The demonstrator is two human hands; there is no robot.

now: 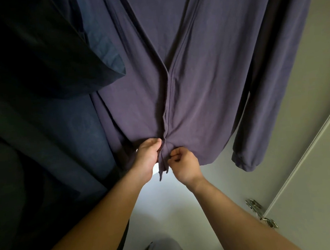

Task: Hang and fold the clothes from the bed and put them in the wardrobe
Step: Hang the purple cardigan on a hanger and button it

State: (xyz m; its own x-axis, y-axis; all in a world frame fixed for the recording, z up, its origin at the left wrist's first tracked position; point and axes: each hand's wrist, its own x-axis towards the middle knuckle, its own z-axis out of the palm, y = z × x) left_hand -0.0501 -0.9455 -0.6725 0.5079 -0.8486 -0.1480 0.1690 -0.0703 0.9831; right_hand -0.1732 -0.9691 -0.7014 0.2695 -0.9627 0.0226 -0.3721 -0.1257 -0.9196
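Note:
A purple-grey long-sleeved cardigan [205,73] hangs in front of me inside the wardrobe, its front edges meeting in a centre seam. My left hand [148,157] grips the left front edge near the hem. My right hand [183,165] pinches the right front edge just beside it, fingers curled. The two hands draw the fabric together at the bottom of the opening. The cardigan's right sleeve [261,118] hangs free down to its cuff. The hanger is out of view above.
Dark garments [38,55] and a blue one [79,134] hang close on the left. The pale wardrobe wall [313,75] and an open door with a metal hinge [261,212] stand on the right. The white wardrobe floor [162,207] shows below.

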